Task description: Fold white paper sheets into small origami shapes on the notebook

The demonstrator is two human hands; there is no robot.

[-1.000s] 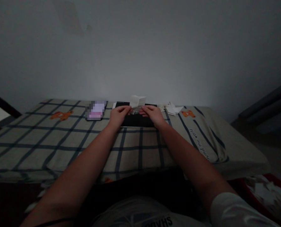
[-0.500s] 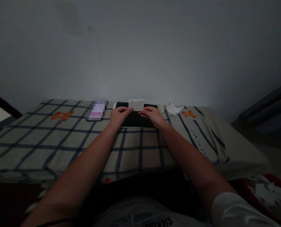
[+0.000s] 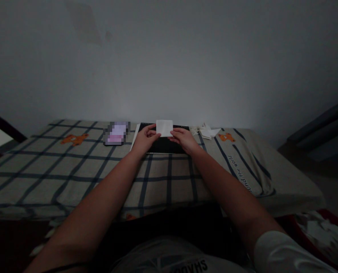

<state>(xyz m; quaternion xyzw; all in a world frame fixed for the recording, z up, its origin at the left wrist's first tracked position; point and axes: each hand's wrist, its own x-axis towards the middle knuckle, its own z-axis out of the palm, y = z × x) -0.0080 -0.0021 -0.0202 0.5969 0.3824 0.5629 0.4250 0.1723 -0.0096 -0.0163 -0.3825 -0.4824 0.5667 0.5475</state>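
A small, squarish piece of white paper (image 3: pixel 164 128) is held up between my two hands. My left hand (image 3: pixel 146 138) pinches its lower left corner, with the index finger along the left edge. My right hand (image 3: pixel 184 138) grips the lower right corner between thumb and fingers. Below the paper lies a black pad (image 3: pixel 169 146) with a row of small white marks at each far corner and pale sheets showing at its left edge. Just right of the pad sit several folded white paper pieces (image 3: pixel 209 132).
A phone (image 3: pixel 117 133) with a blurred screen lies left of the pad. Checked cloth (image 3: pixel 80 163) with orange bear figures covers the table, which stands against a grey wall (image 3: pixel 169 60). At the lower right, a red container (image 3: pixel 292 227) holds white scraps.
The paper has turned to face me more squarely and looks taller and more even in outline. My left fingers have shifted up along its left edge.
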